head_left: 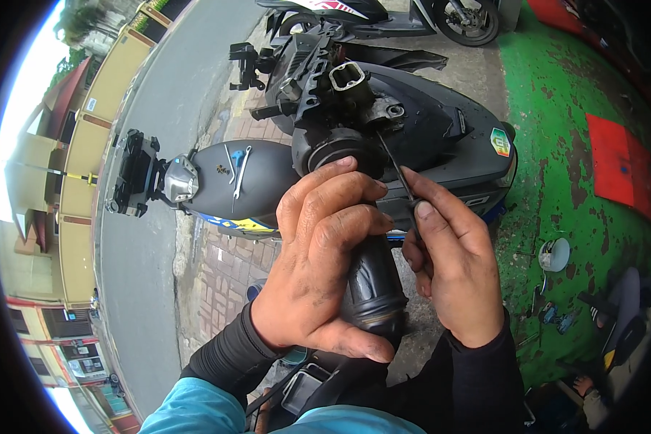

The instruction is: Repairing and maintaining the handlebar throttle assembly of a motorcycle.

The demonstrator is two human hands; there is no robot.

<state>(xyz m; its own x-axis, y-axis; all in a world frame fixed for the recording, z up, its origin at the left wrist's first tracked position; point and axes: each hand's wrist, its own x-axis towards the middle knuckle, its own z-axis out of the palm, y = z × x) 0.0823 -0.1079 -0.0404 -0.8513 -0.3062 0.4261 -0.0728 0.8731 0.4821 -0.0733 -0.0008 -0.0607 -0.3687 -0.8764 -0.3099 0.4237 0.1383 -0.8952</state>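
Note:
My left hand [318,267] is wrapped over a bulky black plastic part with a round ribbed end [336,147] and a thick tube section [375,282]; its thumb reaches across the tube. Between the thumb and fingers of my right hand [456,267] is a thin screwdriver [396,165], its dark handle mostly hidden. The shaft slants up and left, and its tip is at the black part beside a metal lug [394,111]. Farther up, a squarish metal-rimmed opening [348,75] tops the same assembly. What the left fingertips press on is partly hidden.
Behind stands a dark scooter [448,134]; on its seat [267,170] lie wrenches [242,173] and small brass-coloured pieces [223,169]. A white cup [555,254], a power drill [557,317] and a red sheet [626,163] rest on green floor. Another person's hand [582,385] shows lower right.

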